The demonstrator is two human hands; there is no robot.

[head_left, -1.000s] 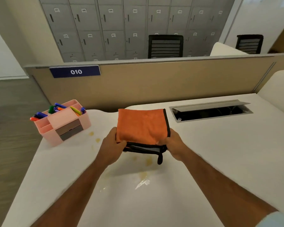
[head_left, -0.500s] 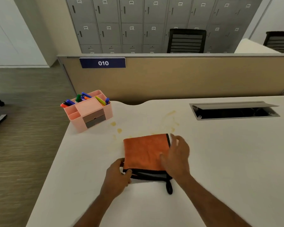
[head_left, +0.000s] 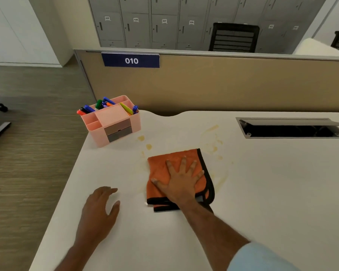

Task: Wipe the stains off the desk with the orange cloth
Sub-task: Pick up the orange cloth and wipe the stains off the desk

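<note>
1. Now a person's right hand is pressing flat on the folded orange cloth, fingers spread wide; the cloth is lying mid-worktop among yellowish stains.
2. Meanwhile the left hand is resting empty just beside it, fingers loosely together.
3. Judging ahead: keeping the palm flat and sweeping with even pressure toward the far smears should be lifting them; the droplets near the pink organiser are needing a pass too.
</note>
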